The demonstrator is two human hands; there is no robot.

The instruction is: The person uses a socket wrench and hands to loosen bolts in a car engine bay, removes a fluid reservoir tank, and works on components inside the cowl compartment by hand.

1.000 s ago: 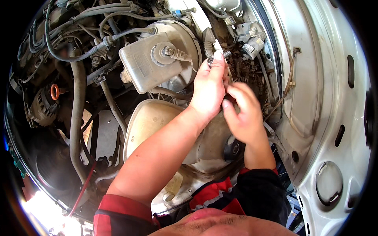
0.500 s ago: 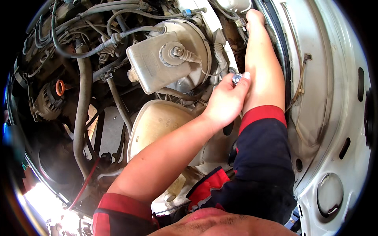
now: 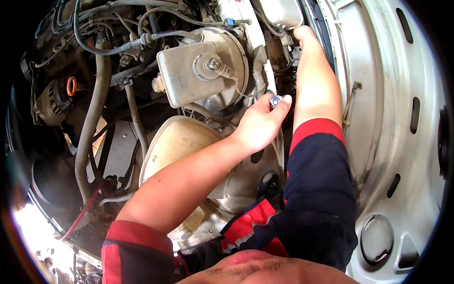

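Note:
My left hand reaches across the engine bay, fingers closed round a chrome socket tool. Only the tool's round end shows, between thumb and forefinger; the rest is hidden in the fist. Far up, my right hand reaches down beside a white plastic box, close to a grey connector. Its fingers are out of sight in the gap there, so I cannot tell whether they grip anything. Left of my left hand sits a translucent fluid reservoir with a capped, wired top.
Below the reservoir lies a yellowed plastic tank, partly under my left forearm. A round metal booster stands behind the reservoir. Hoses and an alternator fill the left side. A pale metal body panel runs along the right.
My left hand, with the socket tool, has drawn slightly left and away from my right forearm. The view has shifted a little. My right hand stays in the gap by the white box.

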